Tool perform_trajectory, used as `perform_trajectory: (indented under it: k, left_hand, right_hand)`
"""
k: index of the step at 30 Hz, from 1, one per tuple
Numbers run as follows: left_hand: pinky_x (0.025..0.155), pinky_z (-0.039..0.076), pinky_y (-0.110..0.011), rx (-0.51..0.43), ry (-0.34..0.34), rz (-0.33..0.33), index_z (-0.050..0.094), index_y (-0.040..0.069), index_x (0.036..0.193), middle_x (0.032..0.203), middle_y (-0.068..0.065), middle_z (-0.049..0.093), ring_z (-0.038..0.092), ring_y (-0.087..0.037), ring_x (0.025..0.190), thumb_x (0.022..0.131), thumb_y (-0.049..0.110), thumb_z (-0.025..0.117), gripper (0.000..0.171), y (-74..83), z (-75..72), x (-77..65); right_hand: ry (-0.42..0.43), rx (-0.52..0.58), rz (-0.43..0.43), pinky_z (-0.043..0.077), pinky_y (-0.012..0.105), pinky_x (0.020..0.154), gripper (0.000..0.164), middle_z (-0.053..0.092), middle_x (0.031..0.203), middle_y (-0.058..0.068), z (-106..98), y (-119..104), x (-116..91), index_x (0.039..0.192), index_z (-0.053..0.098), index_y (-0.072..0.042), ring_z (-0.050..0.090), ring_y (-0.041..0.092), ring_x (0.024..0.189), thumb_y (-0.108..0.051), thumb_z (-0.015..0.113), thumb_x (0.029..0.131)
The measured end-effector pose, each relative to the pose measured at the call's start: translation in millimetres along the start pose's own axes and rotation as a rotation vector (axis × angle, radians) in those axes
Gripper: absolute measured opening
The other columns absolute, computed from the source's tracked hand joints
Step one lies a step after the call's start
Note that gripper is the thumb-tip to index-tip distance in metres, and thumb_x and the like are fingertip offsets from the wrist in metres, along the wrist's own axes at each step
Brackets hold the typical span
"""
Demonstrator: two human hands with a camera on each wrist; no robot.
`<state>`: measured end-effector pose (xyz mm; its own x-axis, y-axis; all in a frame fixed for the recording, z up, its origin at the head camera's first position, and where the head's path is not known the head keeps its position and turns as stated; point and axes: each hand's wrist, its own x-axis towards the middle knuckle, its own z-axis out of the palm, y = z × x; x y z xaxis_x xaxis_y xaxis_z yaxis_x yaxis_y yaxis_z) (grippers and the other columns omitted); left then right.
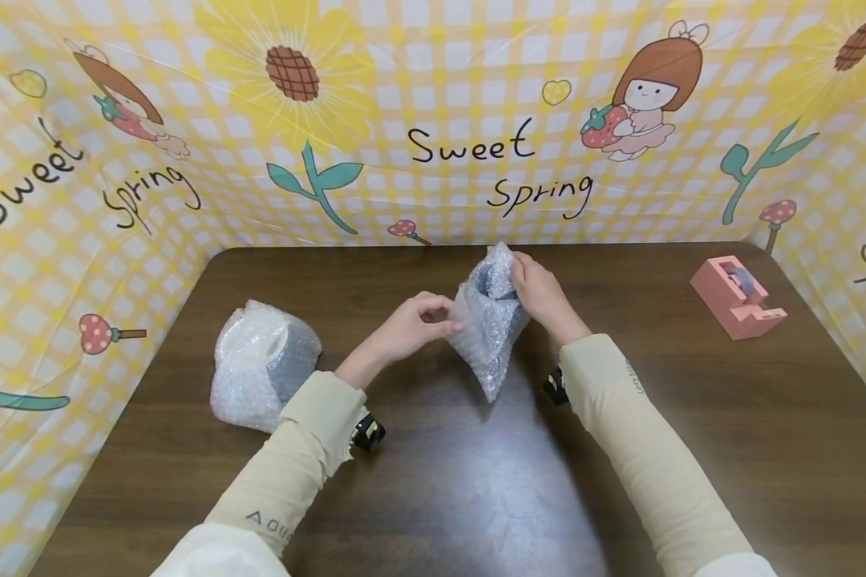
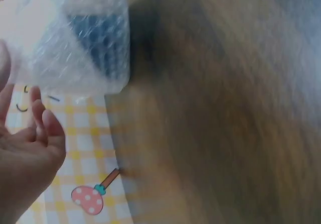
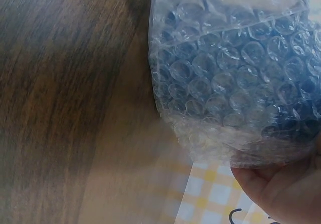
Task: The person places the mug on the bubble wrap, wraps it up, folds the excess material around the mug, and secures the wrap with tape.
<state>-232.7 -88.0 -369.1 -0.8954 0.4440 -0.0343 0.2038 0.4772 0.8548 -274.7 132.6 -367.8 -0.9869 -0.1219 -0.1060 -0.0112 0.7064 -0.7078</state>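
Note:
A clear bubble-wrap bundle with something grey-blue inside stands up near the table's back edge, its narrow end pointing toward me. My right hand grips its upper right side. At its left edge, the thumb and fingers of my left hand pinch the wrap. The left wrist view shows the wrap over a dark blue patch, with the other fingers loosely curled below it. Large bubbles of the wrap fill the right wrist view, where my right fingers are partly hidden behind its lower edge.
A second bubble-wrapped item, rounder and wider, sits on the left of the brown table. A pink tape dispenser stands at the back right. Yellow checked cloth with printed flowers rises behind and at both sides.

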Motion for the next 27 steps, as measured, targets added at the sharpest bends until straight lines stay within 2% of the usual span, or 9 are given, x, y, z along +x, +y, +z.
perform_trajectory:
  k: [5,9,13,17,21,25,27]
  left_hand:
    - [0.099,0.042,-0.043,-0.079,0.094,0.072,0.064,-0.001,0.108,0.134,-0.014,0.051,0.048,-0.029,0.122,0.092,0.014,0.063,0.022,0.0,13.7,7.4]
    - [0.109,0.037,-0.046,-0.099,0.146,0.137,0.059,0.000,0.103,0.144,-0.012,0.046,0.042,-0.029,0.134,0.094,0.015,0.059,0.018,-1.0,22.0,12.7]
    - [0.116,0.028,-0.044,-0.077,0.158,0.172,0.055,0.003,0.104,0.151,-0.008,0.041,0.035,-0.026,0.142,0.097,0.018,0.054,0.017,-2.0,26.8,15.5]
    - [0.116,0.029,-0.042,-0.042,0.140,0.185,0.051,0.005,0.105,0.153,-0.005,0.037,0.032,-0.024,0.143,0.099,0.021,0.049,0.017,-1.3,29.5,19.2]
    - [0.111,0.037,-0.043,0.020,0.165,0.210,0.051,0.004,0.107,0.148,-0.012,0.044,0.042,-0.028,0.137,0.100,0.021,0.047,0.019,-1.3,31.9,24.9]
    - [0.102,0.044,-0.045,0.163,0.215,0.221,0.054,0.004,0.113,0.131,-0.016,0.059,0.054,-0.031,0.124,0.100,0.021,0.047,0.023,1.0,33.7,31.0]
    - [0.100,0.043,-0.046,0.245,0.219,0.201,0.055,0.005,0.115,0.125,-0.014,0.061,0.054,-0.030,0.121,0.100,0.022,0.046,0.025,4.5,35.0,33.1]
  right_hand:
    - [0.007,0.003,0.001,0.023,0.046,0.118,0.050,0.032,0.152,0.022,-0.2,0.8,0.3,0.148,0.026,0.001,0.030,0.036,0.142,-0.026,0.022,0.106]
    - [0.018,0.001,0.000,0.024,0.046,0.118,0.050,0.033,0.152,0.022,0.8,1.1,0.5,0.148,0.027,0.000,0.031,0.037,0.141,-0.026,0.022,0.106]
    - [0.023,-0.006,-0.005,0.024,0.046,0.118,0.050,0.034,0.152,0.022,1.7,1.0,0.5,0.148,0.028,0.000,0.031,0.037,0.141,-0.025,0.022,0.105]
    - [0.033,-0.011,-0.009,0.025,0.046,0.117,0.049,0.035,0.151,0.023,2.2,1.1,1.0,0.147,0.028,0.000,0.032,0.038,0.140,-0.024,0.022,0.105]
    - [0.030,-0.008,-0.001,0.025,0.046,0.117,0.049,0.034,0.151,0.022,2.8,0.5,1.0,0.148,0.028,0.000,0.032,0.037,0.140,-0.025,0.022,0.105]
    - [0.025,-0.009,0.001,0.025,0.046,0.117,0.050,0.033,0.152,0.021,2.6,0.6,0.8,0.148,0.027,0.000,0.031,0.037,0.141,-0.025,0.022,0.106]
    - [0.029,-0.013,-0.005,0.025,0.046,0.117,0.050,0.034,0.152,0.022,1.8,0.8,0.4,0.148,0.027,0.000,0.032,0.037,0.141,-0.025,0.022,0.106]
